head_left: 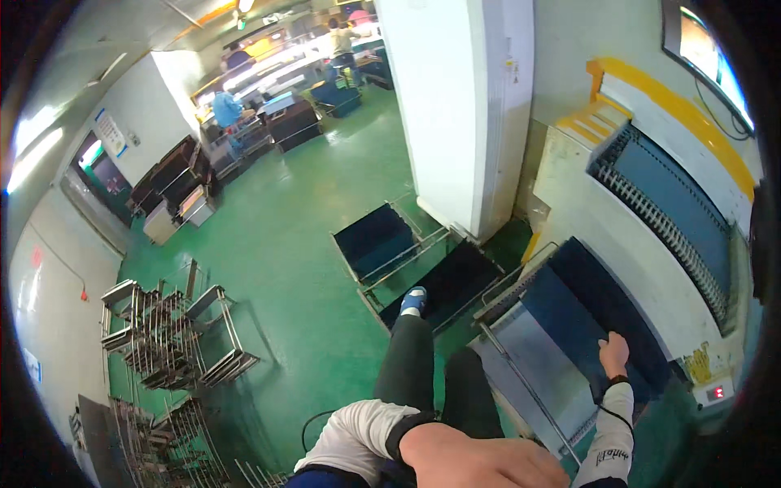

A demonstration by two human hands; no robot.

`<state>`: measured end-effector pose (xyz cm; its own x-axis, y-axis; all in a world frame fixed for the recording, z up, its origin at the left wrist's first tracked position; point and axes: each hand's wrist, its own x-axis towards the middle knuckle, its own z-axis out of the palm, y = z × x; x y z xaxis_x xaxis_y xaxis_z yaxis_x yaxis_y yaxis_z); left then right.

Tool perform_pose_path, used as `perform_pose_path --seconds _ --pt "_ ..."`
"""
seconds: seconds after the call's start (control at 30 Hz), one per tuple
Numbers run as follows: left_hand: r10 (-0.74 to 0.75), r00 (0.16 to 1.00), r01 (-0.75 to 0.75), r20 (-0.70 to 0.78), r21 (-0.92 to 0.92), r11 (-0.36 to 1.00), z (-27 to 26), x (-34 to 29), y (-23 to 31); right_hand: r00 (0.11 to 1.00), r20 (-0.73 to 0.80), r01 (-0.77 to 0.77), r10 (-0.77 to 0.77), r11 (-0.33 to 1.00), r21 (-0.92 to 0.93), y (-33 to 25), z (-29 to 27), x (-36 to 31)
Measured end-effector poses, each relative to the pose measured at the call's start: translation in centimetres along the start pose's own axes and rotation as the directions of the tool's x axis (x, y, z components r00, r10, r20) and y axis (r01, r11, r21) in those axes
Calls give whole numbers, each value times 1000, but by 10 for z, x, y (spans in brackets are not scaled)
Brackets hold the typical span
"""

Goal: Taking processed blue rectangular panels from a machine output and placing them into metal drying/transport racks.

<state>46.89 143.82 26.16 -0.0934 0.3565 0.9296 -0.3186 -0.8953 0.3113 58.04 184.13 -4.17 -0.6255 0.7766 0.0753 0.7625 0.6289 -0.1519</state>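
Note:
My right hand [614, 355] reaches over a metal-framed cart beside the machine, its fingers curled closed against dark blue sheets [561, 317]; whatever it pinches is hidden. Next to these sheets, nearer my legs, lies a pale grey-blue sheet [525, 354], with a metal bar [521, 372] running along it. Close to the camera at the lower edge, my left hand [488, 459] shows its back, and its fingers are out of sight. My foot in a blue-and-white slipper [413, 302] is over a second cart holding a dark sheet [447, 285].
A machine with a roller conveyor [663, 232] stands at the right. Another cart with a dark sheet [376, 241] is ahead, by a white pillar [447, 114]. Metal racks [159, 333] are stacked at the left. Several people work at far benches.

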Motion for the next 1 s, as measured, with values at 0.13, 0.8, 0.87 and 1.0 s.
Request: perform_pose_path --seconds 0.13,0.8,0.87,1.0 --pt "116 991 -122 65 115 986 -9 -13 -10 1000 17 26 -26 1000 -2 -1 5 14" --pt "-509 97 701 -855 422 -575 -319 -288 36 995 93 -40 39 999 17 12 2 47" --pt "-490 -35 715 -871 321 -622 -320 -311 38 992 108 -66 64 998 14 12 5 53" --pt "-495 -24 753 -869 310 -580 -326 -319 31 984 149 -107 93 990 88 1 -9 49"
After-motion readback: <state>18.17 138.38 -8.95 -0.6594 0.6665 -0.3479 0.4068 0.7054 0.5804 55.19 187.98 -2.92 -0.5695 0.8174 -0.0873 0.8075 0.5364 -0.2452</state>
